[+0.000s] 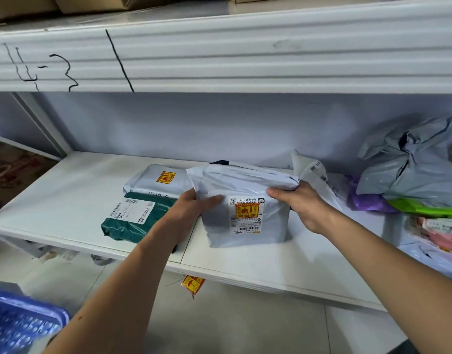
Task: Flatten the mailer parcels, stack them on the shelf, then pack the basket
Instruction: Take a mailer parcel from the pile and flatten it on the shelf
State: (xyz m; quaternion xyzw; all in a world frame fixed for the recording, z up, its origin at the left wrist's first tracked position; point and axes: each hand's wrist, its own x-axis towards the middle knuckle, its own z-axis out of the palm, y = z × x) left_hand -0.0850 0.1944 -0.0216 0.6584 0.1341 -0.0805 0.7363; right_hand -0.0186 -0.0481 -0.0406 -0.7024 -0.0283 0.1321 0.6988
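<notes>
A pale grey mailer parcel (247,221) with a yellow and red sticker stands on the white shelf (283,261). My left hand (194,208) grips its left side and my right hand (299,203) grips its upper right corner. Left of it lies a dark green mailer (132,221) with a white label. Behind that lies another grey mailer (158,182) with a yellow sticker. A blue perforated basket (17,325) shows at the bottom left corner, below the shelf.
A heap of crumpled grey, purple, green and pink mailers (419,180) fills the shelf's right end. A white mailer (314,175) leans beside it. The upper shelf's front beam (219,54) carries black marker writing. A yellow sticker (193,283) hangs under the shelf edge.
</notes>
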